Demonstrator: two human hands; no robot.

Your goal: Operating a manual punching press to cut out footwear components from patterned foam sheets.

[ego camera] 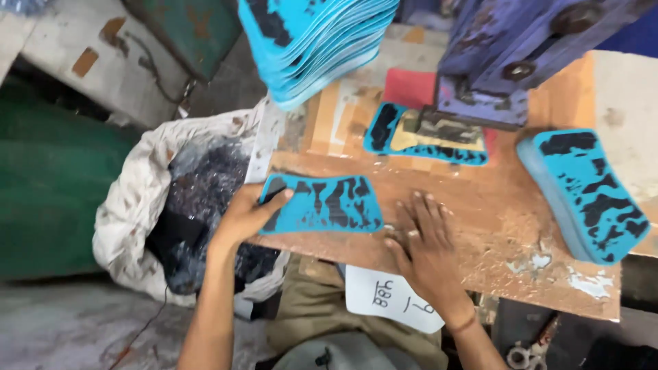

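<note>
- We see the left hand (245,218) pinching the left end of a blue sheet with black patches (322,203), thumb on top and fingers underneath.
- That sheet lies flat on the near-left part of the worn wooden board (493,226), its left end over the board's edge.
- The right hand (426,248) rests palm down on the board just right of the sheet, fingers spread and holding nothing.
- A tall stack of like blue sheets (312,44) leans at the far left of the board; a shorter stack (586,195) sits at the right edge.
- Another blue sheet (425,140) lies under the purple metal press (510,55), with a red pad (410,88) just beside it.
- A white sack (137,205) full of dark scraps (205,185) stands open left of the board.
- A white card with handwritten marks (391,298) hangs below the board's near edge, between the two arms.
</note>
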